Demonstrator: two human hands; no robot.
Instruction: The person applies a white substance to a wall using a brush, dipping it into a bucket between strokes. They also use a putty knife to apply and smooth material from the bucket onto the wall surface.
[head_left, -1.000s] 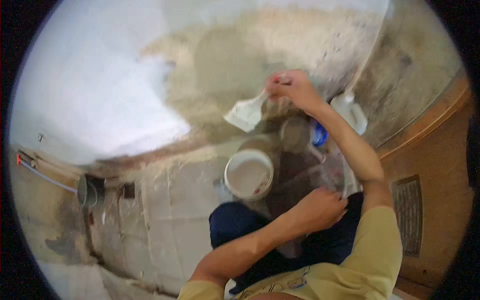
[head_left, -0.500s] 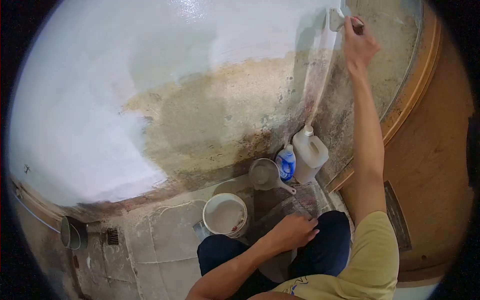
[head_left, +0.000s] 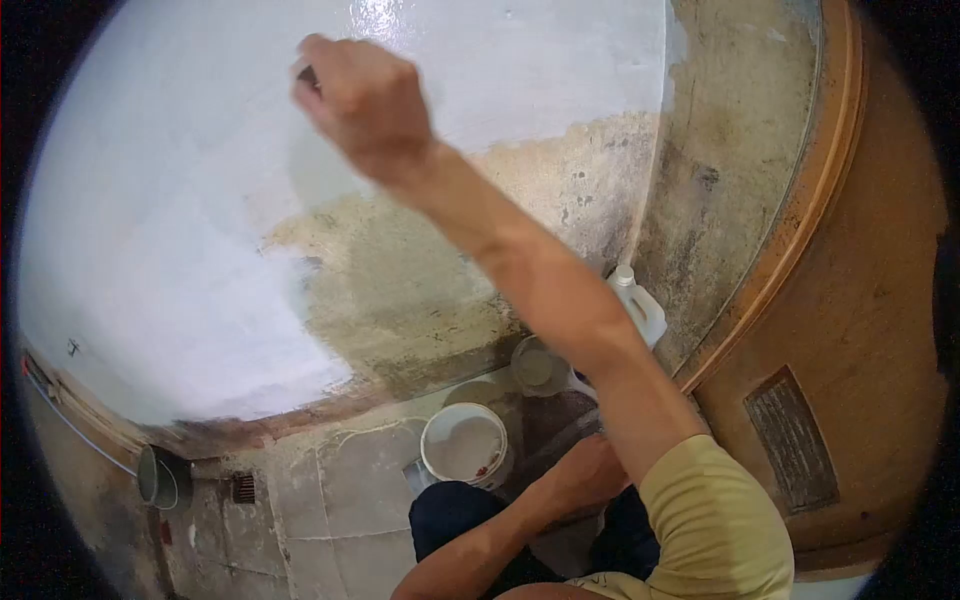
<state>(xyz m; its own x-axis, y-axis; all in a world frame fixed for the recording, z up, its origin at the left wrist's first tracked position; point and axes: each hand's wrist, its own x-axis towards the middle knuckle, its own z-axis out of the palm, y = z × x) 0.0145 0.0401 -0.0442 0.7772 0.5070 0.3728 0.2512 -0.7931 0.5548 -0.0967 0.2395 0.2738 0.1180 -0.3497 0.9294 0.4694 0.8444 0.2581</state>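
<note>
My right hand [head_left: 370, 110] is raised before the wall, its fingers closed around a paintbrush [head_left: 308, 77]. Only a small dark piece of the handle shows; the bristles are hidden behind the hand. White paint covers the wall [head_left: 180, 240] above and to the left, while a stained yellowish-grey patch [head_left: 400, 270] stays bare lower down. My left hand [head_left: 592, 468] rests low near my knee, and my right arm hides its fingers. A white paint bucket [head_left: 463, 445] with pale paint inside stands on the floor close to my knee.
A dipper [head_left: 537, 367] and a white jug [head_left: 637, 305] stand by the wall corner, partly behind my arm. A dark bucket [head_left: 163, 476] and a floor drain [head_left: 243, 488] lie to the left. A brown door [head_left: 850, 330] with a vent [head_left: 790, 440] is on the right.
My right hand has swung left with the paintbrush, from the wall corner to the white-painted area. My right arm now crosses in front of the jug and my left hand.
</note>
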